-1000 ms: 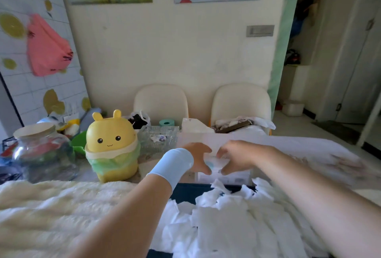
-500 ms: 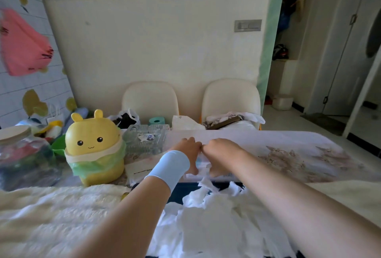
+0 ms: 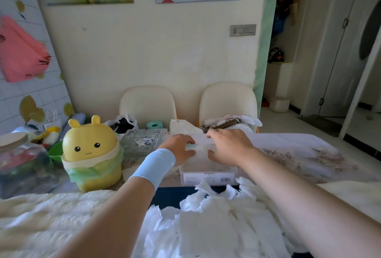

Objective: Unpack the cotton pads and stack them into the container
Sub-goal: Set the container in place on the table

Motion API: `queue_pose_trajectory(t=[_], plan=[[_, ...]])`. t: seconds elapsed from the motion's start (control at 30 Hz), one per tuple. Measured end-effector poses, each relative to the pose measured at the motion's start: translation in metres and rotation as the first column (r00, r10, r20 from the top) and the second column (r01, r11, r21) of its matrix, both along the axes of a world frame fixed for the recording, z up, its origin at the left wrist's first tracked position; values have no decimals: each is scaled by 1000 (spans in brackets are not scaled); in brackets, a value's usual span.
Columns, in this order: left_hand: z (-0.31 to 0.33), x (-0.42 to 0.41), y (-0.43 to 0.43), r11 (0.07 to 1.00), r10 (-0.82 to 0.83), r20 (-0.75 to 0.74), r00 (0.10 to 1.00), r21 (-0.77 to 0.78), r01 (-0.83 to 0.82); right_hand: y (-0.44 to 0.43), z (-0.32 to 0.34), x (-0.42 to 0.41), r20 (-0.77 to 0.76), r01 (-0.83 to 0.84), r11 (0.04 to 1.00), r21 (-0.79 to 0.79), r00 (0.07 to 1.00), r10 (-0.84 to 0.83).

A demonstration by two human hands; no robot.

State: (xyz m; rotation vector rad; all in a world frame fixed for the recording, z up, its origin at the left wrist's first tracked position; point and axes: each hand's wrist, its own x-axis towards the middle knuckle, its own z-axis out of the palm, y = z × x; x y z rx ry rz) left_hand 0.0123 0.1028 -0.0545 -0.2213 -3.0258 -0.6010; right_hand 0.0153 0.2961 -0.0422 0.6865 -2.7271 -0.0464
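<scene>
The translucent container, a barcode label on its front, stands at the near edge of the table, about midway along it. The left hand, with a pale blue wristband, curls its fingers round the container's upper left end. The right hand grips the upper right end, fingers over the top and thumb on the front. The loose cotton pads lie heaped just below the table's near edge, between the forearms. A yellow bin with a face stands toward the near left corner, beside a glass jar
</scene>
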Motion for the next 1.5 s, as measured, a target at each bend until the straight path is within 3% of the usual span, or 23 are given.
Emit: queue_pose_trajectory(t=[0.07, 0.13, 0.23, 0.3, 0.33, 0.47, 0.53, 0.6, 0.67, 0.7, 0.77, 0.83, 0.93, 1.07, 1.23, 1.33, 1.5], plan=[[1, -4, -3, 992, 77, -107, 991, 110, -65, 10, -1, -5, -84, 80, 988, -134, 992, -92], [1, -11, -2, 974, 159, -231, 960, 195, -114, 18, -4, -11, -44, 200, 919, -340, 973, -228], [0, -17, 5, 912, 279, -333, 901, 384, -141, 25, -5, -25, 329, 432, 630, -645, 902, -281], [-2, -22, 10, 879, 325, -354, 877, 454, -142, 24, -6, -35, 517, 555, 478, -681, 826, -225], [-5, -25, 11, 881, 319, -356, 879, 454, -136, 23, -7, -40, 550, 581, 456, -675, 807, -215], [-16, -34, 7, 956, 171, -282, 944, 280, -89, 15, -19, -50, 590, 572, 566, -594, 788, -177], [-23, -37, 5, 991, 73, -178, 981, 128, -51, 14, -26, -52, 619, 543, 649, -532, 773, -138], [-29, -40, 2, 995, 10, -14, 1000, 99, -9, 15, -34, -54, 619, 493, 715, -496, 778, -106], [-33, -42, -2, 996, -35, 166, 986, 90, 21, 15, -39, -56, 625, 467, 758, -455, 774, -101], [-34, -42, -4, 998, -55, 230, 972, 1, 57, 15, -40, -56, 631, 461, 773, -436, 769, -102], [-35, -40, -3, 972, -68, 313, 947, -192, 133, 12, -44, -56, 669, 482, 792, -375, 732, -129], [-39, -38, -1, 960, -44, 343, 938, -244, 134, 8, -43, -52, 693, 462, 844, -271, 702, -162], [-46, -34, 3, 965, -11, 353, 936, -243, 103, 6, -41, -44, 705, 343, 931, -128, 691, -158], [-42, -27, 7, 959, 15, 368, 930, -270, 92, 11, -40, -35, 693, 289, 957, -15, 693, -199], [-8, 3, 9, 971, -22, 283, 959, -224, 88, 26, -13, -15, 625, 256, 959, -118, 770, -129], [13, 32, 22, 990, -88, 315, 945, -76, 118, 43, -1, 9, 604, 215, 967, -137, 792, -91], [43, 115, 49, 947, -317, 435, 843, 200, 253, 62, 10, 63, 728, 238, 964, -121, 682, -77]])
